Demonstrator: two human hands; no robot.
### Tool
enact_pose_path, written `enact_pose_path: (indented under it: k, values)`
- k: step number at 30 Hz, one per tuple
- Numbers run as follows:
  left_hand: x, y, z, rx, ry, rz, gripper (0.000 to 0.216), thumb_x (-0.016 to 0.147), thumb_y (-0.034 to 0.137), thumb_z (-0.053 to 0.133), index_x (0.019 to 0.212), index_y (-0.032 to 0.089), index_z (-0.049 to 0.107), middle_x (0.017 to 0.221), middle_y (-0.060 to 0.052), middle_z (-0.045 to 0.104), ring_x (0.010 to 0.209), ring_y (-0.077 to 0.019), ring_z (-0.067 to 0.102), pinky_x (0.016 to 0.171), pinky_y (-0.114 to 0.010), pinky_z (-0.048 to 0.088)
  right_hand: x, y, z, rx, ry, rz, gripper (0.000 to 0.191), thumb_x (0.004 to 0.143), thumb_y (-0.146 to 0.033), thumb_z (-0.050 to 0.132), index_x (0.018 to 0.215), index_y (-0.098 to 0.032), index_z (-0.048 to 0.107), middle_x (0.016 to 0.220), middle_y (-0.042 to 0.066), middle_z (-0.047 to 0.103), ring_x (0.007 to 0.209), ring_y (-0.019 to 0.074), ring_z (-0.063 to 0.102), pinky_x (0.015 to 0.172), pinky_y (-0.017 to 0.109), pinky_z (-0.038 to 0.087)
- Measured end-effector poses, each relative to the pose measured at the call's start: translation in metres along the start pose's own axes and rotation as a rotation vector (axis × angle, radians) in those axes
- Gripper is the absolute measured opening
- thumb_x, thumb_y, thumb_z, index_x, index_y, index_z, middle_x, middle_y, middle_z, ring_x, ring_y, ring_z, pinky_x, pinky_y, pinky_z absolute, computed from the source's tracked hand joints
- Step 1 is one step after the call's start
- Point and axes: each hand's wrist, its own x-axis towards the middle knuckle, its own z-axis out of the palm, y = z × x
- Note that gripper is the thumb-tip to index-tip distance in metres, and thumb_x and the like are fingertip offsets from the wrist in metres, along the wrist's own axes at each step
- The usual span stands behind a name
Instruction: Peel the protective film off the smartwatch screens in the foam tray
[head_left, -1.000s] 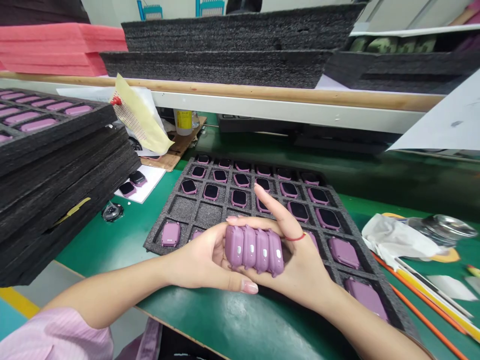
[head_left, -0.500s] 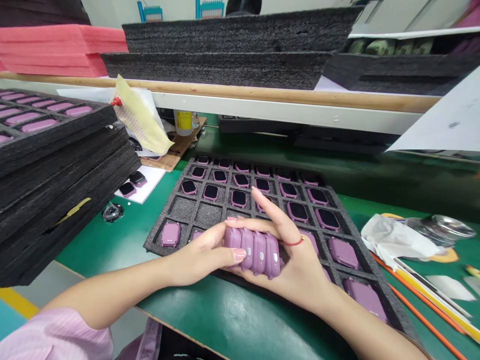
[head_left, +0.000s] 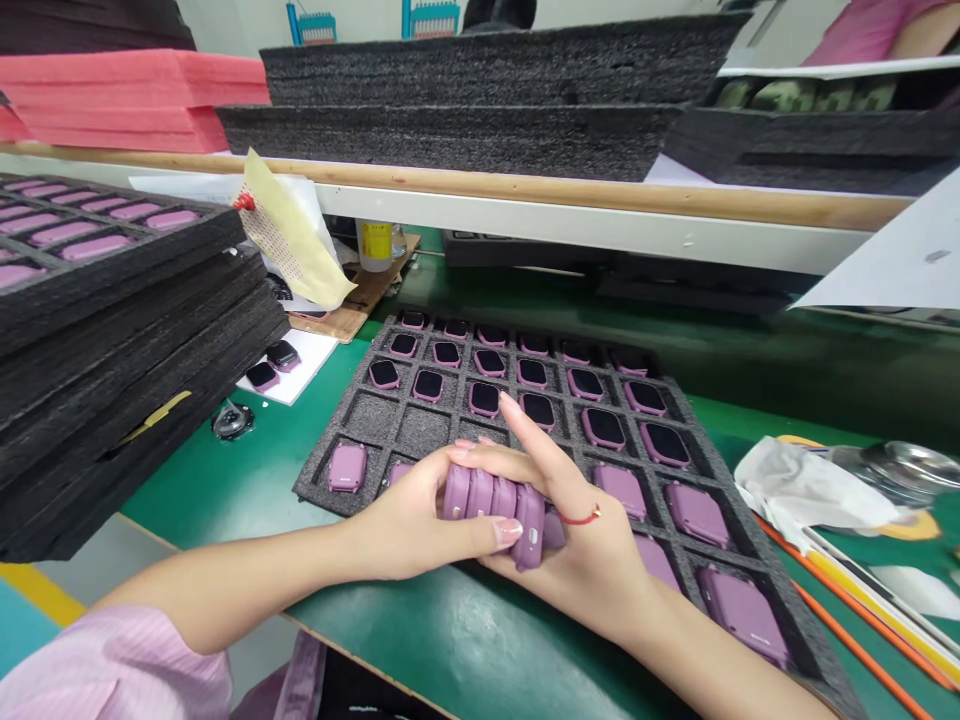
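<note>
A row of purple watch cases (head_left: 495, 498) is held between both hands, just above the near edge of the foam tray (head_left: 319, 478). The left hand (head_left: 409, 520) is closed on the row from its left end. Its thumb is laid across the near side as far as the third case, and its fingers are curled over the far side. The right hand (head_left: 600, 550) is cupped under and against the right end, so the cases are pressed together side by side. Its forefinger is stretched out toward the tray's middle.

Compared with half a second earlier, the left thumb is reached further along the row, the cases are packed tighter and the right forefinger is held lower. A second earlier, four backs were shown openly in the palms.

The green bench mat (head_left: 465, 640) is seen nearest, below the hands. On the tray, cases are laid back-up in the near cells and screen-up in the far rows; some cells are hidden by the hands. Crumpled white plastic (head_left: 802, 485) and orange sticks (head_left: 847, 640) are found to the right. To the left, a stack of foam trays (head_left: 135, 350) is topped with purple cases, and a white card (head_left: 300, 365) bearing two watches is placed beside it. Further back, a yellow sheet (head_left: 289, 235), a yellow-labelled bottle (head_left: 375, 245) and shelved dark foam sheets (head_left: 480, 100) are seen.
</note>
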Motion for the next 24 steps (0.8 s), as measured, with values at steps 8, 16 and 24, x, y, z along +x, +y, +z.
enact_pose_path:
  k: [8,16,24]
  values:
    - [0.006,0.002,-0.001,0.004,-0.082,0.080,0.046,0.066,0.028,0.090,0.102,0.016,0.066,0.104,-0.006,0.069,0.104,-0.0241,0.065,0.101,-0.039,0.050,-0.004,0.004,-0.001,-0.077,-0.118,-0.107,0.094,0.091,-0.021,0.066,0.162,-0.029,0.004,0.141,0.011,0.063,0.130,0.0284,0.060,0.111,0.051,0.051]
    - [-0.004,0.006,-0.003,0.177,0.017,0.286,0.050,0.070,0.026,0.090,0.112,0.019,0.064,0.114,-0.008,0.072,0.110,-0.0238,0.069,0.102,-0.038,0.051,0.001,-0.008,-0.013,0.180,0.078,0.101,0.077,0.092,-0.063,0.054,0.158,-0.034,0.026,0.140,0.010,0.059,0.133,0.0297,0.055,0.116,0.052,0.042]
    - [-0.004,0.000,-0.006,0.357,0.015,0.476,0.042,0.076,0.027,0.084,0.112,0.021,0.064,0.116,-0.006,0.073,0.112,-0.0227,0.069,0.103,-0.034,0.052,0.003,0.004,-0.003,0.469,0.140,0.435,0.052,0.099,-0.059,0.042,0.143,-0.030,0.048,0.122,0.008,0.067,0.114,0.0219,0.066,0.102,0.041,0.054]
